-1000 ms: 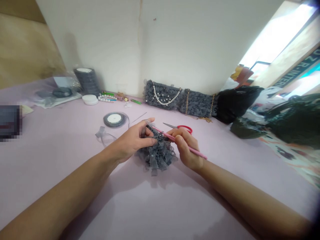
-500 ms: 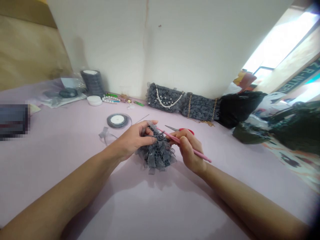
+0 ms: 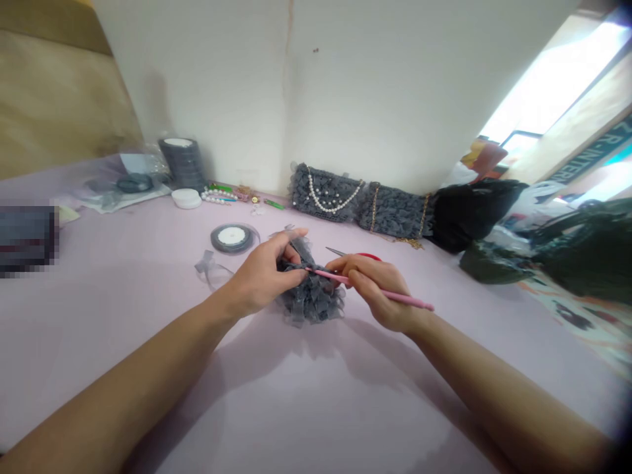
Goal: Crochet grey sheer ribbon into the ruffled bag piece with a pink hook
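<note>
My left hand (image 3: 264,276) pinches the top of a ruffled grey ribbon piece (image 3: 313,296) resting on the pale pink table (image 3: 123,296). In my right hand (image 3: 378,289), fingers are closed around a pink crochet hook (image 3: 395,297), whose tip pokes into the grey piece near my left fingertips. A strand of grey ribbon runs from the work toward a ribbon spool (image 3: 232,237) just behind my left hand. Red-handled scissors (image 3: 353,255) lie behind my right hand, mostly hidden by it.
Two finished grey ruffled bags (image 3: 326,192), one with a pearl chain, lean on the wall. A stack of ribbon spools (image 3: 182,161), a white lid (image 3: 186,198), beads and plastic bags lie at back left. Black bags (image 3: 474,207) crowd the right side.
My right hand has dropped and turned so the hook lies flatter, pointing left into the work. The grey piece has shifted slightly up under my left fingers.
</note>
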{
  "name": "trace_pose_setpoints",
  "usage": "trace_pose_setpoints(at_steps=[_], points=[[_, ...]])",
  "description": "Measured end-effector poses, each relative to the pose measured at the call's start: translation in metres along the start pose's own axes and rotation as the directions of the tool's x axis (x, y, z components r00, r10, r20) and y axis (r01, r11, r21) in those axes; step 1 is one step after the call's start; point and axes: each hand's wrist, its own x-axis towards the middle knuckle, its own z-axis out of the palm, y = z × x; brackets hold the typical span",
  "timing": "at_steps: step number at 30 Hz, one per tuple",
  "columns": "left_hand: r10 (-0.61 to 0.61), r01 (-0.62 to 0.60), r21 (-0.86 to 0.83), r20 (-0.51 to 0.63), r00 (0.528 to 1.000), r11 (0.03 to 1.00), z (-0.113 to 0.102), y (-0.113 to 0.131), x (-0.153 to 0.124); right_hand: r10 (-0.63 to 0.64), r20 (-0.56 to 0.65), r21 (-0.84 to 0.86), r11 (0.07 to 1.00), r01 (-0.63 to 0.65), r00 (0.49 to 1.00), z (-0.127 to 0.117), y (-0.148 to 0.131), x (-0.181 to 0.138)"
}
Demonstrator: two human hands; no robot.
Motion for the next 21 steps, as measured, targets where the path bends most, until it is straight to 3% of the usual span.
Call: trace_pose_setpoints(at_steps=[6, 10, 12, 15, 18, 21], points=[[0.167, -0.117, 0.290, -0.151, 0.974, 0.950, 0.010, 0.004, -0.005, -0.055, -0.028, -0.170, 0.984, 0.050, 0.998, 0.012, -0.009, -0.001], [0.173, -0.109, 0.281, -0.213, 0.962, 0.953, 0.020, 0.004, -0.008, -0.162, -0.080, -0.326, 0.937, 0.128, 0.984, 0.029, -0.009, -0.005], [0.107, -0.065, 0.170, -0.256, 0.961, 0.983, 0.027, 0.000, -0.008, -0.197, -0.089, -0.439, 0.888, 0.140, 0.976, 0.038, -0.005, -0.005], [-0.123, 0.067, -0.204, -0.276, 0.953, 0.977, 0.039, -0.006, -0.007, -0.258, -0.098, -0.556, 0.815, 0.162, 0.961, 0.046, 0.007, -0.006], [-0.345, 0.228, -0.558, -0.112, 0.932, 0.798, 0.040, -0.006, -0.005, -0.326, -0.123, -0.538, 0.816, 0.213, 0.937, 0.046, 0.017, -0.006], [-0.407, 0.382, -0.626, 0.111, 0.907, 0.680, 0.030, 0.000, -0.004, -0.389, -0.111, -0.456, 0.838, 0.300, 0.915, 0.039, 0.020, -0.006]])
